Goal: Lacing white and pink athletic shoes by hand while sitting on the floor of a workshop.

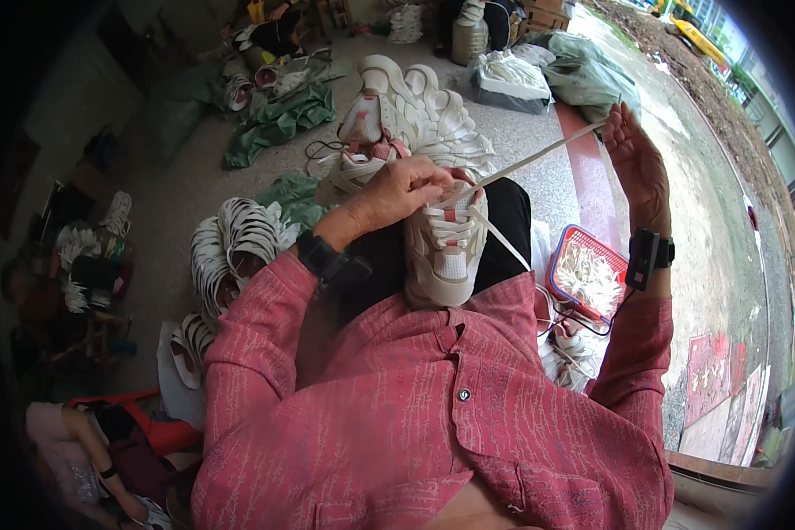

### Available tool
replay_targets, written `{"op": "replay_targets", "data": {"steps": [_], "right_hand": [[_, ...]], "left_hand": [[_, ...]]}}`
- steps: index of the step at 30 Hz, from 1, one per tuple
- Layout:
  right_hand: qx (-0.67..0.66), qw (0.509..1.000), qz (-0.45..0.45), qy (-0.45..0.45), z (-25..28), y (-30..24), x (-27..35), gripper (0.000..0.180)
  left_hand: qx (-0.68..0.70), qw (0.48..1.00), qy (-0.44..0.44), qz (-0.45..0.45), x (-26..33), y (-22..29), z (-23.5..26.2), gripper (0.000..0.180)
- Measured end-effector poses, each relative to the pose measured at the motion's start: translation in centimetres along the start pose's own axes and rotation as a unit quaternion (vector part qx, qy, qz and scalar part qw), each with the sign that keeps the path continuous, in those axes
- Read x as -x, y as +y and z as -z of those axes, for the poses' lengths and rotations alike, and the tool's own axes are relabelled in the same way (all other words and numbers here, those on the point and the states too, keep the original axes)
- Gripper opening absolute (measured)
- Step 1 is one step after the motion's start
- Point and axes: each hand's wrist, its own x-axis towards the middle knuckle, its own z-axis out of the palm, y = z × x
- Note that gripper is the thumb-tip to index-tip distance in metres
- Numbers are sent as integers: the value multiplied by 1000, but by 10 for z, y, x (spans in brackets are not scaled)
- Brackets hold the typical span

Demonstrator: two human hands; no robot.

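On my lap rests a white and beige sneaker (448, 247), its toe pointing toward me, with pink parts under the lacing. My left hand (406, 190) is closed at the shoe's upper end near the top eyelets; what its fingertips pinch is too small to make out. Out to the right, my right hand (632, 159) is raised with its fingers closed round the end of a cream shoelace (543, 157). That lace runs taut from the shoe's top up to my right hand. A second lace end (503, 237) hangs loose over the shoe's right side.
A red basket (552, 269) of white laces stands at my right. Beyond my knees lie many pale sneakers (433, 115) in rows. Stacked white shoe uppers (230, 238) stand at my left. Green sacks (278, 128) lie farther back. Another person (84, 450) sits at lower left.
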Motion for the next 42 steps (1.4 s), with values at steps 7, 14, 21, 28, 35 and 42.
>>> {"op": "replay_targets", "data": {"steps": [7, 14, 21, 28, 35, 42], "right_hand": [[206, 975, 42, -69, -50, -4, 54, 29], [256, 894, 47, -364, -119, 14, 131, 15], [166, 889, 22, -426, -117, 18, 135, 17], [140, 990, 30, -1, -8, 8, 38, 34], [224, 964, -45, 139, 67, 33, 6, 34], [463, 873, 139, 57, 18, 17, 1, 32]], "left_hand": [[52, 992, 106, -40, -53, 49, -23, 19], [-250, 932, -251, -76, -71, 30, -38, 24], [-188, 932, -309, 11, -84, 36, -38, 22], [271, 951, 107, 101, -25, 43, 53, 18], [336, 865, 354, 117, 88, -16, 80, 25], [276, 870, 378, 155, 134, -31, 93, 37]]}}
